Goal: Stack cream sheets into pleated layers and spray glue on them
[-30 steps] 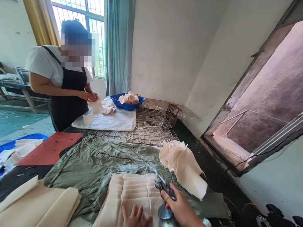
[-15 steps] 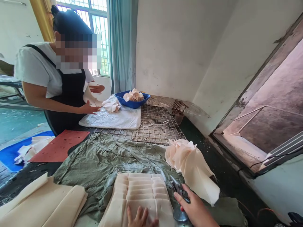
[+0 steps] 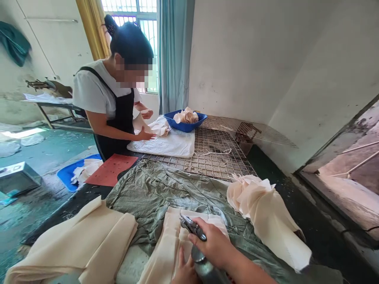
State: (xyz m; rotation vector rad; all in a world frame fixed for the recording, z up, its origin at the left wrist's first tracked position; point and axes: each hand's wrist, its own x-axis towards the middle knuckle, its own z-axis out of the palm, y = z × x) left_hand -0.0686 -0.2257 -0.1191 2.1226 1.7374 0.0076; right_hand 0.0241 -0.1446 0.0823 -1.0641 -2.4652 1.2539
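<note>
In the head view my right hand (image 3: 217,242) is wrapped round a spray gun (image 3: 192,227), with its metal cup (image 3: 204,266) hanging below the grip. The nozzle points forward and left over a stack of cream fabric-like pieces (image 3: 168,230), laid overlapping in rows. My left hand (image 3: 184,273) rests on the near part of this stack with its fingers stretched out. The cup and my right forearm hide part of it. Beneath the stack lies a crumpled green cloth (image 3: 145,189).
Folded cream pieces (image 3: 79,236) lie at left, and a fanned cream pile (image 3: 263,209) at right. Beyond are a wire grid (image 3: 219,154), a white padded sheet (image 3: 174,146) and a blue basin (image 3: 185,125). Across the table, a co-worker (image 3: 118,102) handles cream pieces. A red sheet (image 3: 114,169) lies left.
My right hand has brought the spray gun leftward from the stack's right side to above it. My left hand stays on the stack. The view has turned left.
</note>
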